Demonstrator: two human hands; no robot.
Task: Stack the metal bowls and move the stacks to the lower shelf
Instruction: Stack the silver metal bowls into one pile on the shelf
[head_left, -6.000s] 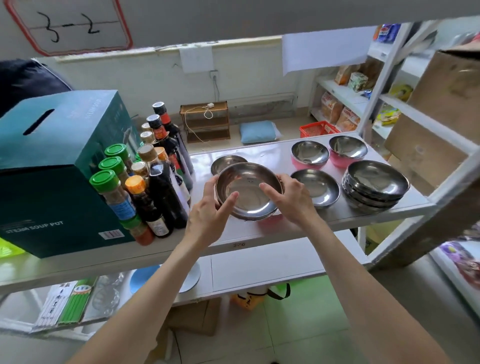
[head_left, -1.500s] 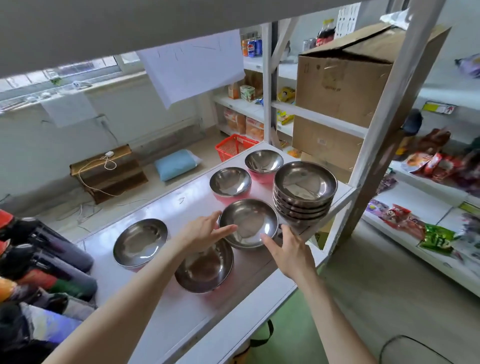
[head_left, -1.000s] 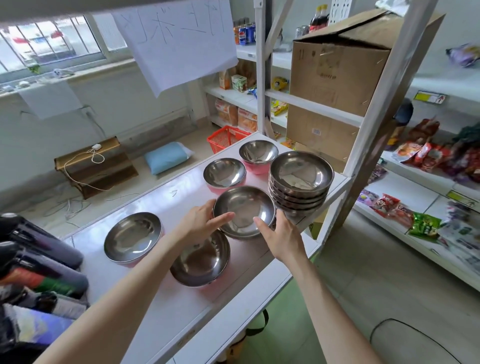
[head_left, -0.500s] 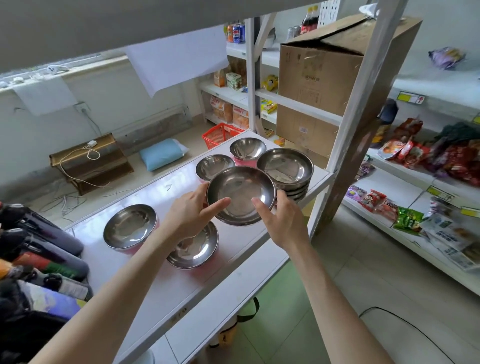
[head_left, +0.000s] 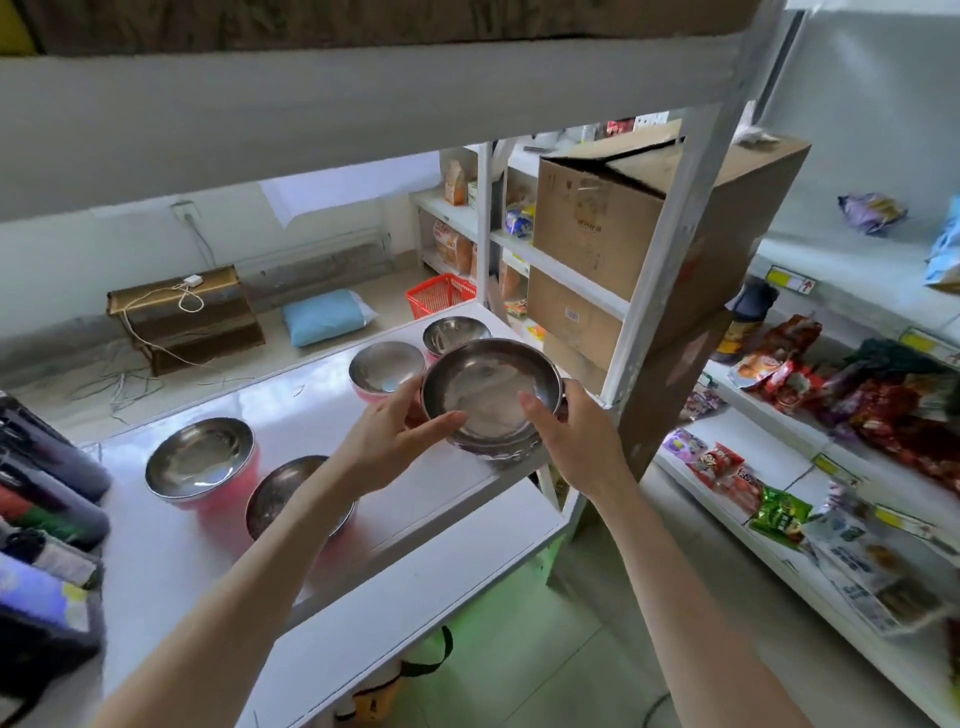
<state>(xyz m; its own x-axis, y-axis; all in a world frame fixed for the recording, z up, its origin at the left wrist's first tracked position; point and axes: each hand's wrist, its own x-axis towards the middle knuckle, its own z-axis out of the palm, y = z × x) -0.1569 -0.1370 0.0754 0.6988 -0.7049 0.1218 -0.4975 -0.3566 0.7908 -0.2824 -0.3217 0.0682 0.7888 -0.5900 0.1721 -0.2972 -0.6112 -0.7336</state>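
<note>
Both of my hands hold one shiny metal bowl (head_left: 488, 389) by its rim, just over the stack of bowls (head_left: 511, 451) at the right end of the white shelf (head_left: 171, 540). My left hand (head_left: 387, 441) grips its near left side and my right hand (head_left: 576, 434) its near right side. The stack is mostly hidden under the held bowl. Two small pink-sided bowls (head_left: 385, 368) (head_left: 456, 333) stand behind it. Another pink-sided bowl (head_left: 201, 462) sits at the left, and a bowl (head_left: 283, 493) lies partly under my left forearm.
Dark bottles (head_left: 47, 499) lie at the shelf's left end. A white upright post (head_left: 670, 228) stands right beside the stack, with cardboard boxes (head_left: 608, 218) behind it. A lower white shelf board (head_left: 415, 582) juts out below. Snack packets (head_left: 779, 514) fill the shelves on the right.
I lifted the bowl off the shelf with both hands and carried it right, over the stack. The camera tilted so the upper shelf now fills the top.
</note>
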